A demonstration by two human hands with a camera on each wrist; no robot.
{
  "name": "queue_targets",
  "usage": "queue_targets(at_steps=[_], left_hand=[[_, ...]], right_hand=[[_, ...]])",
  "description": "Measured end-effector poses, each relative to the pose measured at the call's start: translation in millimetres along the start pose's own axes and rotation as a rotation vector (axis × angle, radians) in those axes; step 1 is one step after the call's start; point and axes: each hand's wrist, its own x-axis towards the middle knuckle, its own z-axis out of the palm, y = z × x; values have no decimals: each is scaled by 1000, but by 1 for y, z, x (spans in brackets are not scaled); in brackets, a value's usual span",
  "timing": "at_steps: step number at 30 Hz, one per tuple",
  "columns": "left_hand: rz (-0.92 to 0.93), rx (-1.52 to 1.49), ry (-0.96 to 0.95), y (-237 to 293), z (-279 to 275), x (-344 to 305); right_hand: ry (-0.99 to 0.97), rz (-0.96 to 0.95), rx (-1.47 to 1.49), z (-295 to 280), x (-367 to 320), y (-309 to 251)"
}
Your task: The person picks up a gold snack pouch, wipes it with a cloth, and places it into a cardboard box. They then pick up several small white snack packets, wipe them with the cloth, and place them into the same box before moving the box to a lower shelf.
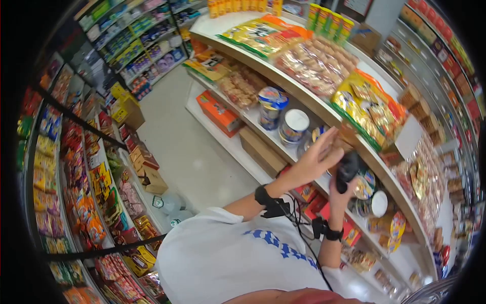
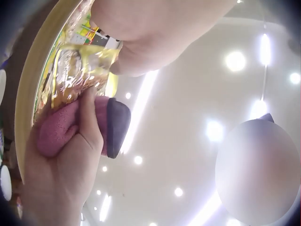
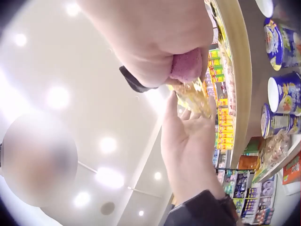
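My right hand (image 1: 338,196) grips a pink, sponge-like block (image 2: 60,127) with a black backing (image 2: 118,127), its thumb across the pink side in the left wrist view. From the head, mainly the black backing shows. My left hand (image 1: 315,159) holds a small shiny yellow, see-through packet (image 2: 77,70) between thumb and fingers. In the right wrist view the left hand (image 3: 190,146) reaches up from below, and the packet's end lies right at the pink block. What is inside the packet does not show clearly. Both hands are close together in front of the shelf's edge.
A curved white shelf unit (image 1: 331,119) carries large yellow snack bags (image 1: 367,109) on top. Round jars (image 1: 294,125) and an orange box (image 1: 218,112) stand on its lower levels. Racks of packaged snacks (image 1: 83,202) run along the left, with a cardboard box (image 1: 132,114) on the floor.
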Motion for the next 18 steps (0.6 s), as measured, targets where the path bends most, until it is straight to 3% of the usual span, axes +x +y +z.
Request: queue_targets(at_steps=[1,2,4,6,8,11,14,16,18], left_hand=[[-145,-37,-112,20,0,3],[-408,-313,-1,8,-8,-1],[-365,-411,71,23,5,-1],[-281,-58,90,23,7,-5],[-106,68,65,18,12,-7],[-82,186,131,23,1,-8],[-69,203,173,28,-2,0],[-97,149,166,27,-4,9],[-109,87,121,22,-5,14]], right_hand=[[-132,-107,-20,6,1,-42],[-187,-453,38,28,-2,-85],[-134,-538,-285,25,7,-105],[113,-539,-264,27,21,-91],[55,-204,189,23,29,-61],[-108,228,597,4,22,-58],[-111,42,582,10,7,-85],[-116,39,512,10,4,-88],[-133,169,397,5,5,-77]])
